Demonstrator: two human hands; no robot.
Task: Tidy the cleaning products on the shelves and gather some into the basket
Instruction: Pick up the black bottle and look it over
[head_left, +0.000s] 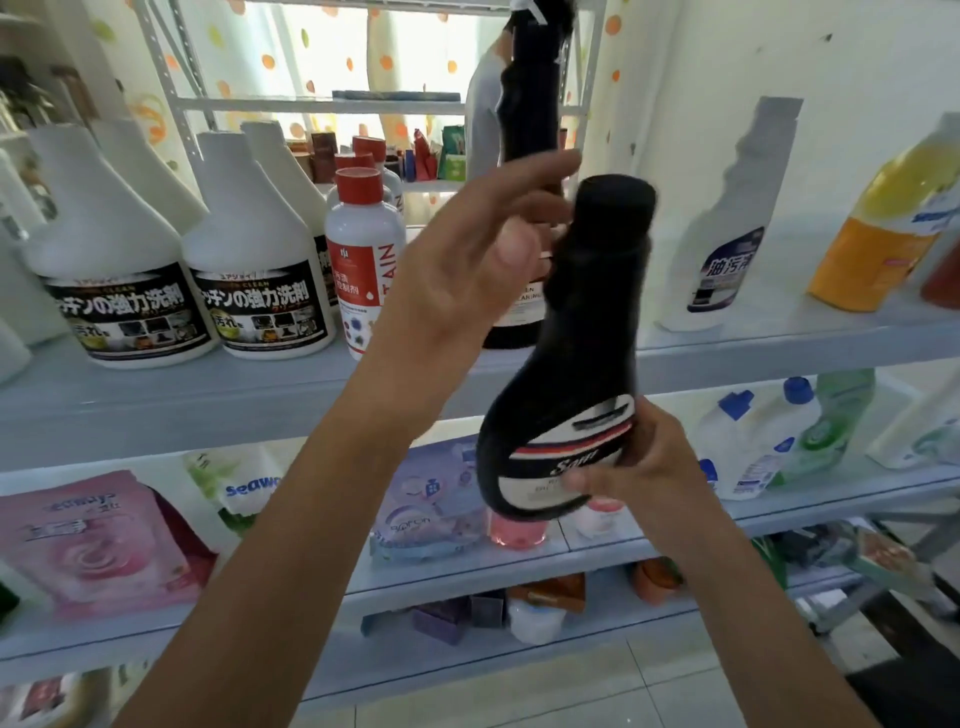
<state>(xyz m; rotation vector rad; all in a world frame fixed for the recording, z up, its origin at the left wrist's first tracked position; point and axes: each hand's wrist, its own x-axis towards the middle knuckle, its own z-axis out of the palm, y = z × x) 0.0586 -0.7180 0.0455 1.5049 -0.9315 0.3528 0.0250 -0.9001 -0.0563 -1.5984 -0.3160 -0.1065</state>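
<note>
In right fingers (657, 436), black bottle (582, 364), tilted.

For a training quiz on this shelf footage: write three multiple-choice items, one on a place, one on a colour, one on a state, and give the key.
1. Where does the pink pouch stand?
A. On the floor
B. On the shelf under the one with the big white jugs
C. In a hand

2. What colour is the cap of the white bottle right of those jugs?
A. Blue
B. Red
C. Green

3. What is the right hand doing?
A. Hanging empty
B. Pressing on a shelf
C. Gripping the black bottle low on its body

Key: 1 B, the pouch stands at that shelf's left end. 2 B, the cap is plainly red. 3 C, the fingers curl round the bottle at its label.
</note>
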